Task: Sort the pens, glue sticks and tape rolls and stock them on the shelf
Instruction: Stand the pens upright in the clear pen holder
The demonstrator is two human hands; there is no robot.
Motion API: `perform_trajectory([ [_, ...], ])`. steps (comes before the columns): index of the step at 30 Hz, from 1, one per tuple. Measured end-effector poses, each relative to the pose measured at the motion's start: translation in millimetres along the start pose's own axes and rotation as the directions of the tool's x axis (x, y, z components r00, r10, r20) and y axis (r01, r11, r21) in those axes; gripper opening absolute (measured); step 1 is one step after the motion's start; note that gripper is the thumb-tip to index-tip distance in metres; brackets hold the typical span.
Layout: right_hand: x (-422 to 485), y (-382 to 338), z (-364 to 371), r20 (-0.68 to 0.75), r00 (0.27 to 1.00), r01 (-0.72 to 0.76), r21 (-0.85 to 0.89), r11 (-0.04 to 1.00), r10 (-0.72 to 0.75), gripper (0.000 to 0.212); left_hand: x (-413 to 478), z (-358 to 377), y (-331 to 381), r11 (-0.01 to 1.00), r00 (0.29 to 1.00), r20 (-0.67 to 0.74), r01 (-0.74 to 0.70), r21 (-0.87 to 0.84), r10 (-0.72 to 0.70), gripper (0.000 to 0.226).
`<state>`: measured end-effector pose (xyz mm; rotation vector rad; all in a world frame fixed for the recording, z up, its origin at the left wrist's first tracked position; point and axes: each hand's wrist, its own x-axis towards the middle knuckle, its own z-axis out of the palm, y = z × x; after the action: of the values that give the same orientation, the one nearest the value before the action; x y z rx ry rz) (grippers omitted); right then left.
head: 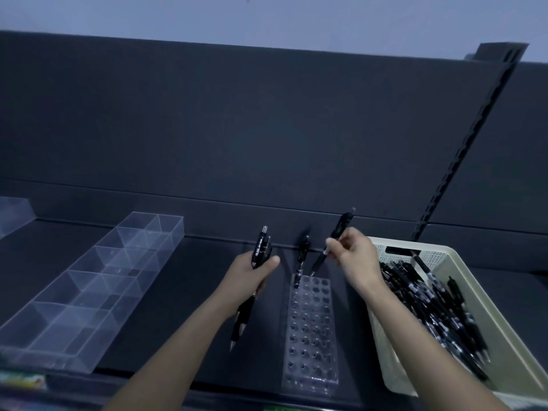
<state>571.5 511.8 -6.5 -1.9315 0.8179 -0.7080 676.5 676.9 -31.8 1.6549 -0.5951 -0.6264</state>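
Note:
My left hand (pixel 252 274) grips a small bunch of black pens (pixel 261 247), their tips pointing down toward me. My right hand (pixel 354 256) pinches a single black pen (pixel 338 232), tilted, with its tip just above the far end of a clear pen holder (pixel 310 336) full of round holes. One black pen (pixel 302 256) stands in a hole at the holder's far left corner. A cream plastic basket (pixel 504 345) at the right holds several more black pens (pixel 436 301). No glue sticks or tape rolls are visible.
A clear divided organiser (pixel 98 280) lies on the dark shelf (pixel 192 292) at the left. Another clear box corner (pixel 14 212) shows at the far left edge. The dark back panel rises behind, with a slotted upright (pixel 462 149) at the right.

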Motion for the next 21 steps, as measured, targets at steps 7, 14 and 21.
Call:
perform_trajectory([
  [7, -5, 20, 25, 0.146, 0.988, 0.093, -0.291, 0.952, -0.052, 0.016, -1, 3, -5, 0.996, 0.997, 0.022, 0.074, -0.039, -0.073, 0.035],
  [14, -9, 32, 33, 0.177, 0.984, 0.083, -0.385, 0.919, -0.014, 0.017, 2, 3, -11, 0.968, 0.984, 0.024, 0.177, -0.177, -0.175, 0.015],
  [21, -11, 29, 37, 0.17, 0.985, 0.122, -0.478, 0.87, -0.045, 0.023, 0, 3, -13, 0.982, 0.995, 0.0, 0.098, -0.162, -0.1, 0.019],
])
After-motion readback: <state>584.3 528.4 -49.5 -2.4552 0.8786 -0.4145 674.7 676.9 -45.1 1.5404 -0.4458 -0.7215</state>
